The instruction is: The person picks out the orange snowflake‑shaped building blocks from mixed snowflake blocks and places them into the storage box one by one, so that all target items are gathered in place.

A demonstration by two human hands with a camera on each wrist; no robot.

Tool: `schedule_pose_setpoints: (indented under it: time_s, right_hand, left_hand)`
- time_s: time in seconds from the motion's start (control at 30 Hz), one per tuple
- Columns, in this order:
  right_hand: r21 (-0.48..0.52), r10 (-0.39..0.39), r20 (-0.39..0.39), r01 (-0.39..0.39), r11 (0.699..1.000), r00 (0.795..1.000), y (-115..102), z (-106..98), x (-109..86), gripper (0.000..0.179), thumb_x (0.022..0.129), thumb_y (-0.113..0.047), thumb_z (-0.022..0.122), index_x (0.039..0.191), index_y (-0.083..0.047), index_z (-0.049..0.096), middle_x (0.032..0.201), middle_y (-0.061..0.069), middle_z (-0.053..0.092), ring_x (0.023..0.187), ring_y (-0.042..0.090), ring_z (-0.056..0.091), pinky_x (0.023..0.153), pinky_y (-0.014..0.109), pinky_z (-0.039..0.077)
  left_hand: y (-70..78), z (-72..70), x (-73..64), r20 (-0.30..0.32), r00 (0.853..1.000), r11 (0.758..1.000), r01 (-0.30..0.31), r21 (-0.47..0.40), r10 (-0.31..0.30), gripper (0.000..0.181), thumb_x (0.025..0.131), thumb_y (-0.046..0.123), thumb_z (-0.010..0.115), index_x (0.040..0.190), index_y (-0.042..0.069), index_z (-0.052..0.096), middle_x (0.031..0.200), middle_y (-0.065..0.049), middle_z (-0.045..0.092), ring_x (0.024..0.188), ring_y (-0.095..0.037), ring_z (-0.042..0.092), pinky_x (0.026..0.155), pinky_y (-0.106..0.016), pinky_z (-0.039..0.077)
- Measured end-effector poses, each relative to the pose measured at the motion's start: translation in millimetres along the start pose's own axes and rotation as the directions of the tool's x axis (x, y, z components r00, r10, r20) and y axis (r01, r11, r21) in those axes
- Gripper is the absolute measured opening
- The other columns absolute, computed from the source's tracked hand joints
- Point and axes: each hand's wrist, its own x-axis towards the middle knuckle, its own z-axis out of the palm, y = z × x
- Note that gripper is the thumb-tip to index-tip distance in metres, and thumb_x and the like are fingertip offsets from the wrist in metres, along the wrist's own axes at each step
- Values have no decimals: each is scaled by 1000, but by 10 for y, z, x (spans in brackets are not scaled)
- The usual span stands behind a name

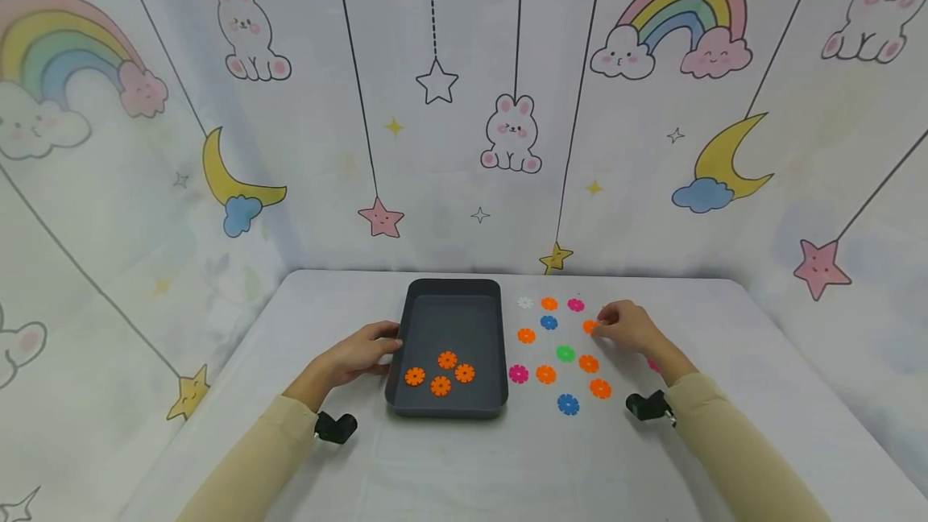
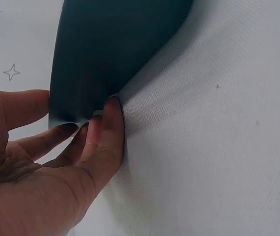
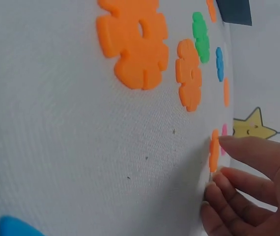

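My left hand (image 1: 365,351) holds the left side of a dark grey rectangular tray (image 1: 487,409). In the left wrist view, the thumb meets one edge of the tray wall (image 2: 108,44) and the fingers curl at another. Four-sided and shallow, the tray carries several orange snowflake discs (image 1: 441,386) near its front end. To the right, my right hand (image 1: 629,327) pinches an orange snowflake disc (image 1: 590,327) at the table. In the right wrist view, the thumb touches this orange disc (image 3: 214,150), with the fingertips close to its lower edge.
Loose discs lie right of the tray: several orange, blue (image 1: 569,404), pink (image 1: 518,374), a green (image 1: 565,354) and a white one (image 1: 525,303). Another pink disc (image 1: 653,365) is partly hidden by the right forearm. A patterned cloth (image 1: 449,143) hangs behind the white-covered table (image 1: 435,474).
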Motion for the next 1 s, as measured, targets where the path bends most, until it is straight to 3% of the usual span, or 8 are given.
schedule_pose_setpoints:
  time_s: [0.27,0.6,1.0]
  right_hand:
    - [-30,28,8,-28,999,1000,-26,27,10,31,91,-15,73,112,7,66,99,15,63,90,28,56,77,34,55]
    - [-5,54,9,-54,999,999,-38,40,4,31,92,-15,73,112,7,64,99,15,63,91,29,57,82,39,56]
    - [-14,-8,-37,7,1000,999,-6,68,37,27,91,-12,73,108,8,63,96,15,63,87,28,57,77,36,56]
  left_hand:
    - [13,6,-6,3,1000,1000,1,6,-1,51,107,12,52,154,-1,38,158,-24,38,138,-39,47,103,-53,53]
    - [-9,-9,12,19,1000,1000,-13,-22,14,51,107,11,52,154,-2,37,158,-24,38,139,-39,47,101,-50,55]
    - [-7,-20,20,25,1000,1000,-10,-20,11,52,107,12,52,155,-1,36,159,-24,35,140,-39,45,102,-50,55]
